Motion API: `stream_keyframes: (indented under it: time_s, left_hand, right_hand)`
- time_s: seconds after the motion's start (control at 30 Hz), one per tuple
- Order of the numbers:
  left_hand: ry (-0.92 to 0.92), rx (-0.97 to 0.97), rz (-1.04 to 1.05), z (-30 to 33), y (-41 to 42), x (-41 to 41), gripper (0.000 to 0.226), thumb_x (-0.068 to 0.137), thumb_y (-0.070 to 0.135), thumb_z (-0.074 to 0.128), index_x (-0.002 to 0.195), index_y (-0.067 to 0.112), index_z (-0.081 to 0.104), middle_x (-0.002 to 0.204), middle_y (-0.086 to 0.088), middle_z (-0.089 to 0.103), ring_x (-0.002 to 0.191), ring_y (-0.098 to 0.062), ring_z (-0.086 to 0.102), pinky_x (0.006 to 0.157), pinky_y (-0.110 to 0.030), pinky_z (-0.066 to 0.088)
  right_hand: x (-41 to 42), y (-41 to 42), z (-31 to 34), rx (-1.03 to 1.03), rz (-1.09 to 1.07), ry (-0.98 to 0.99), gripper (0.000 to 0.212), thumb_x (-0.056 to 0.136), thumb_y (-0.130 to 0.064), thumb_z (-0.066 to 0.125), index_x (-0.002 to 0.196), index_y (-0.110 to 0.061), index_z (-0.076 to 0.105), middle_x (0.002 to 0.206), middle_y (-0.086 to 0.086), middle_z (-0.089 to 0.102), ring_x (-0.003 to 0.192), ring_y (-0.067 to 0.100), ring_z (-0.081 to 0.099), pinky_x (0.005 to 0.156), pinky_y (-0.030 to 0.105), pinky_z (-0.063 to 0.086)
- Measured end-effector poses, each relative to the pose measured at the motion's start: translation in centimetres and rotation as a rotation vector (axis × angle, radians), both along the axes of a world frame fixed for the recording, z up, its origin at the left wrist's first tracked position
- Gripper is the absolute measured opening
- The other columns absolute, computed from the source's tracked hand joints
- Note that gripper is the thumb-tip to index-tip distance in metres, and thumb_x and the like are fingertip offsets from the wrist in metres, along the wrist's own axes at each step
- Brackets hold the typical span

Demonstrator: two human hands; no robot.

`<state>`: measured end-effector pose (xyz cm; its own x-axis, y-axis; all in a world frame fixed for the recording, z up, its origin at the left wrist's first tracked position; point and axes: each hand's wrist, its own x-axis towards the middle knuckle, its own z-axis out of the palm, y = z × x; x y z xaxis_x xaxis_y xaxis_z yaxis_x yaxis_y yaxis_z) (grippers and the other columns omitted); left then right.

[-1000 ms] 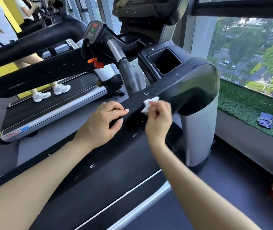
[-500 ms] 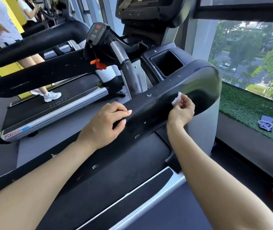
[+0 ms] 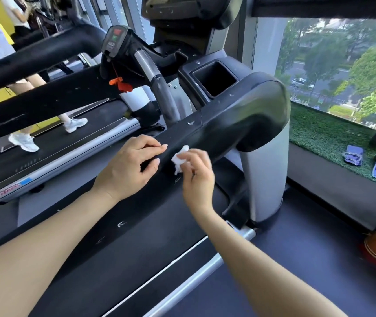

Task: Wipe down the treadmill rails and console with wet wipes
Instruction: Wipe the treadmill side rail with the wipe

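White and crumpled, the wet wipe (image 3: 180,160) was pinched in the grip of the right hand (image 3: 197,177), with the fingers curled round it so only a small wad stuck out. The wipe was pressed on the top of the black rail (image 3: 225,124), right under the fingertips. Half a second before, that hand had been farther up, at the big round bend where the rail curves down to the grey post (image 3: 264,175). It had slid back down the rail, close to where it was a second before. So the hand was rubbing back and forth over one stretch of rail. The left hand (image 3: 127,170) had stayed in the same place, just beside the right hand. Its grip was loose, with the fingers bent over the near edge of the rail and holding nothing else. I think it was only steadying the person. Little pale marks (image 3: 121,223) showed on the rail below the hands, nearer the person, so that part probably needed wiping too. The console (image 3: 182,10) sat well above the hands at the top of the view. It looked like a job for later.
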<state>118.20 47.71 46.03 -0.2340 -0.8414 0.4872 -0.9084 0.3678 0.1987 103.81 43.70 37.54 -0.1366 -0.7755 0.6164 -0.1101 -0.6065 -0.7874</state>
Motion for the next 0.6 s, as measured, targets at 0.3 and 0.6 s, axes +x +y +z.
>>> stream_keyframes:
  time_s: [0.3, 0.6]
  left_hand:
    - [-0.006, -0.015, -0.008, 0.0, -0.2, 0.0, 0.037, 0.090, 0.028, 0.047, 0.118, 0.015, 0.067, 0.108, 0.008, 0.055, 0.099, -0.018, 0.052, 0.091, -0.028, 0.044]
    - [0.029, 0.001, -0.031, 0.1, -0.2, 0.2, 0.030, 0.089, 0.013, 0.055, 0.117, 0.012, 0.067, 0.106, 0.002, 0.059, 0.099, -0.014, 0.050, 0.093, -0.015, 0.035]
  right_hand:
    - [0.9, -0.1, 0.1, 0.253, -0.104, -0.240, 0.028, 0.090, 0.002, 0.053, 0.111, -0.008, 0.069, 0.109, -0.007, 0.054, 0.104, 0.004, 0.054, 0.092, 0.024, 0.047]
    - [0.3, -2.6, 1.4, 0.273, -0.209, -0.295, 0.020, 0.093, -0.005, 0.055, 0.103, -0.005, 0.072, 0.098, -0.010, 0.051, 0.091, 0.011, 0.058, 0.092, 0.023, 0.045]
